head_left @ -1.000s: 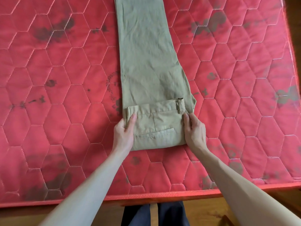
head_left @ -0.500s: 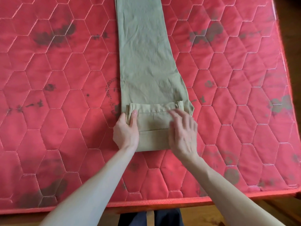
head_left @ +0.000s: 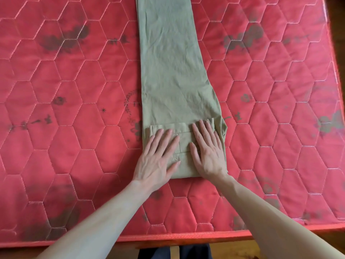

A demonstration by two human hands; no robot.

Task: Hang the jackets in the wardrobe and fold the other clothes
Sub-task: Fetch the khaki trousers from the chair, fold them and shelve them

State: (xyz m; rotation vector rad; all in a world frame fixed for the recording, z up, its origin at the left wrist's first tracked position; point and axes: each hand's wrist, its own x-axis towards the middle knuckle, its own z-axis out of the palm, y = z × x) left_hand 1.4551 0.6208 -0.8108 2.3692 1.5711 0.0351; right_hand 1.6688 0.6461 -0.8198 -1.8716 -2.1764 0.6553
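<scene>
Head view puts the khaki trousers straight ahead of you, laid lengthwise down the middle of the red quilted mattress, with the legs running off the top edge of the picture. The waist end is folded over onto the legs and lies nearest to you, its back pocket facing up between your two hands.

Your left hand lies flat on the left half of that folded end, fingers straight and spread, pointing away from you, with the palm's outer edge reaching over the fabric's left border. Your right hand lies flat on the right half in the same way, fingers straight and slightly fanned, the tips reaching the waistband. Both hands press on the cloth and grip nothing. A narrow strip of fabric shows between them.

Around the trousers the mattress shows hexagon stitching and dark faded patches. Its near edge crosses the bottom of the picture, and below it you can see a wooden floor and a bit of dark clothing.
</scene>
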